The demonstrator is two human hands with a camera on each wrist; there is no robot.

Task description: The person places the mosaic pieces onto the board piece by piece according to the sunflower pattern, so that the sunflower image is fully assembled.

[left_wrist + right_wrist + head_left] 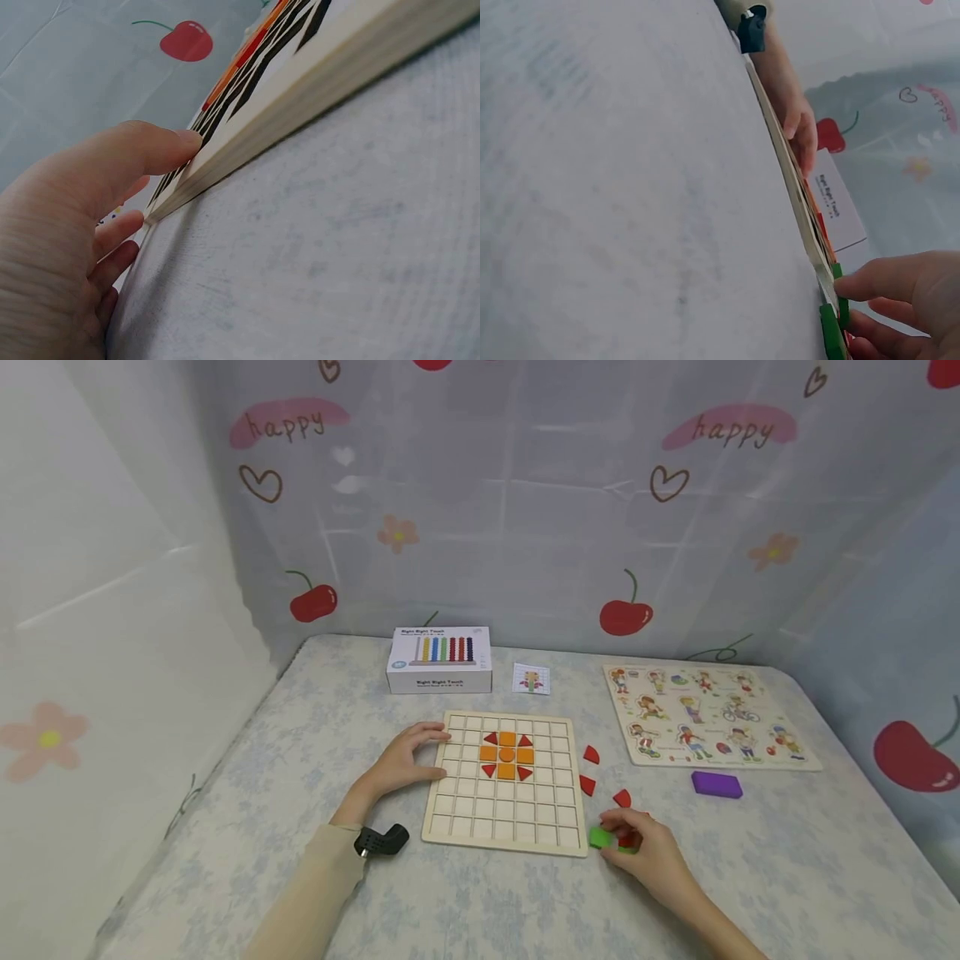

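A square wooden grid board [459, 835] lies in the middle, with orange squares, an orange circle [507, 755] and red corner pieces forming a flower shape on it. My left hand [401, 760] rests at the board's left edge; the thumb [169, 148] lies on the rim and the other fingers reach along the side. Beside the lower right corner, my right hand [648, 852] pinches a green square piece [600, 837] between thumb and fingers. A second green piece [831, 334] lies under that hand, close to a red piece [626, 841] partly hidden by the fingers.
Red quarter-circle pieces [592, 754] are scattered right of the board. A purple block [717, 784] lies below a picture puzzle board [742, 760] at the right. Behind the grid board are a white box [438, 681] and a small pattern card [531, 678].
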